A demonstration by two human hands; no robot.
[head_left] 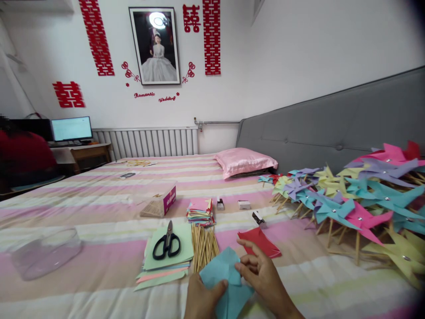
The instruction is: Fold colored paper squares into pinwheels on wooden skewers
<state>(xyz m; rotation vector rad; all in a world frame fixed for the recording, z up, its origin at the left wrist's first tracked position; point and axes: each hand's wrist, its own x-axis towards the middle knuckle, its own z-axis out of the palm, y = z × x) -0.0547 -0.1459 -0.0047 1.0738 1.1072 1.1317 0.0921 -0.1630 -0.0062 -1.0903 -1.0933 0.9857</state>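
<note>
A creased sheet of blue paper (229, 270) is held up between my two hands near the bottom of the head view. My left hand (206, 297) grips its left side, thumb lying across the front. On the right edge, my right hand (260, 274) pinches the paper between thumb and fingers, the other fingers curled. Slits or folds run inward on the sheet. Just behind the right hand lies red paper (262, 243). Thin wooden sticks (204, 246) lie bundled beyond the left hand. Black-handled scissors (168, 246) rest on a stack of coloured paper (162, 275).
Finished paper pinwheels (352, 208) crowd the bed at right. Small paper squares (201, 210), little boxes (244, 204), an open carton (162, 201) and a clear plastic tub (48, 253) stand on the striped bedsheet. A pink pillow (245, 161) lies behind. Another person (25, 153) sits at far left.
</note>
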